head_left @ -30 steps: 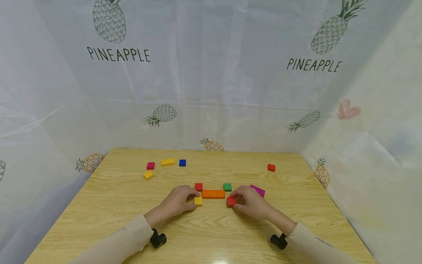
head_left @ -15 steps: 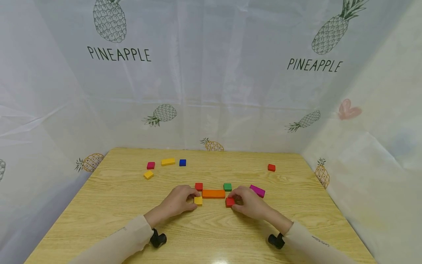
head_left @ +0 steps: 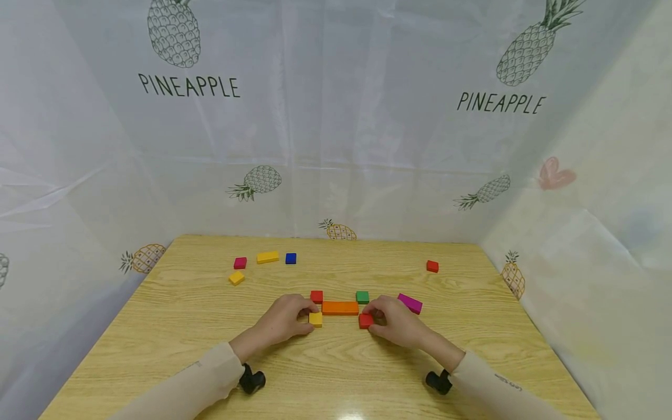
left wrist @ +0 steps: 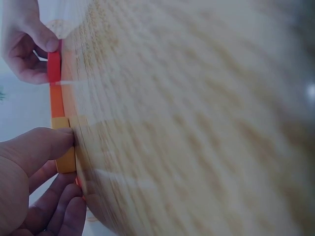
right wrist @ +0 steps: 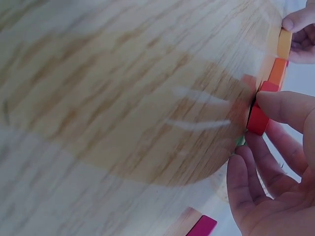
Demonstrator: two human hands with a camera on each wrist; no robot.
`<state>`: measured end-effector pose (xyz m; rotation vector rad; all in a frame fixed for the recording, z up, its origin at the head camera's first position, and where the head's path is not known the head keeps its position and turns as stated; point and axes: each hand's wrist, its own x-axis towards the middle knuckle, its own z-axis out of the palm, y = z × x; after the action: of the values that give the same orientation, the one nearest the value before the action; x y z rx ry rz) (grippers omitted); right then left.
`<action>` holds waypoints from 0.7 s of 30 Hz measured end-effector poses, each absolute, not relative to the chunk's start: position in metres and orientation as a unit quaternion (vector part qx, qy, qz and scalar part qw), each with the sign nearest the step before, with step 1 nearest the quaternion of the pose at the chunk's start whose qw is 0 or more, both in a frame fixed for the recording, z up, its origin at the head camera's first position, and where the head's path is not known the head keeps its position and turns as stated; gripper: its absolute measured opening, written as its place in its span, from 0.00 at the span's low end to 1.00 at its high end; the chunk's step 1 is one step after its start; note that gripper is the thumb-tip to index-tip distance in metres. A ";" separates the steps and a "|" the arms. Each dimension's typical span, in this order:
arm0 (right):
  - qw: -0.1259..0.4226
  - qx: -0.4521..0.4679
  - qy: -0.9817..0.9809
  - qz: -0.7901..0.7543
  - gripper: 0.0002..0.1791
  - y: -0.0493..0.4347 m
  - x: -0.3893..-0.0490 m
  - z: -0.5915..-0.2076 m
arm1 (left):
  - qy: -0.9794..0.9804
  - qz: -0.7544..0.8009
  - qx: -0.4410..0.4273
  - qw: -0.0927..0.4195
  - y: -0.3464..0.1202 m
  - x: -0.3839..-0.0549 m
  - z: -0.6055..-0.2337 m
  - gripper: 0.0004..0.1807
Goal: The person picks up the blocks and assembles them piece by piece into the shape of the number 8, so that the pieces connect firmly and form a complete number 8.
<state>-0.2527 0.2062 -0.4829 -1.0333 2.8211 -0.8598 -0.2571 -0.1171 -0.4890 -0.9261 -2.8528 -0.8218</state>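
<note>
My left hand (head_left: 287,318) pinches a small yellow block (head_left: 315,319) between thumb and fingers at the near left corner of a long orange block (head_left: 340,308). On the other side, my right hand (head_left: 397,321) pinches a red block (head_left: 366,321) at the orange block's near right corner. Another red block (head_left: 317,297) sits at the far left corner, and a green block (head_left: 362,297) at the far right one. In the left wrist view the thumb lies on the yellow block (left wrist: 64,147); in the right wrist view the thumb presses the red block (right wrist: 258,118).
A magenta block (head_left: 410,303) lies just beyond the right hand. Toward the table's back left are a pink block (head_left: 240,263), a yellow block (head_left: 237,278), a long yellow block (head_left: 268,257) and a blue block (head_left: 291,258). One red block (head_left: 432,266) sits at the back right.
My right hand has slid the red block slightly left, toward the orange block's corner. The left hand and its yellow block have stayed in place.
</note>
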 end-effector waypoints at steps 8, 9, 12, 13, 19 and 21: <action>-0.002 -0.331 0.902 -0.277 0.14 0.206 -0.252 -0.482 | -0.918 -0.266 -0.294 0.014 -0.118 -0.258 -0.490 0.15; -0.004 -0.332 0.901 -0.277 0.14 0.206 -0.252 -0.482 | -0.918 -0.266 -0.294 0.014 -0.118 -0.258 -0.490 0.15; -0.005 -0.331 0.902 -0.278 0.14 0.206 -0.252 -0.482 | -0.918 -0.266 -0.295 0.014 -0.118 -0.258 -0.490 0.15; -0.005 -0.331 0.902 -0.279 0.14 0.206 -0.252 -0.482 | -0.917 -0.267 -0.295 0.014 -0.118 -0.258 -0.490 0.15; -0.006 -0.334 0.900 -0.280 0.14 0.206 -0.253 -0.483 | -0.915 -0.269 -0.300 0.017 -0.118 -0.259 -0.490 0.15; -0.007 -0.336 0.899 -0.280 0.14 0.207 -0.253 -0.483 | -0.915 -0.268 -0.301 0.018 -0.118 -0.259 -0.490 0.15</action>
<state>-0.2528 0.2066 -0.4827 -1.0601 2.8387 -0.8831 -0.2589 -0.1183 -0.4902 -0.9357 -2.8415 -0.8330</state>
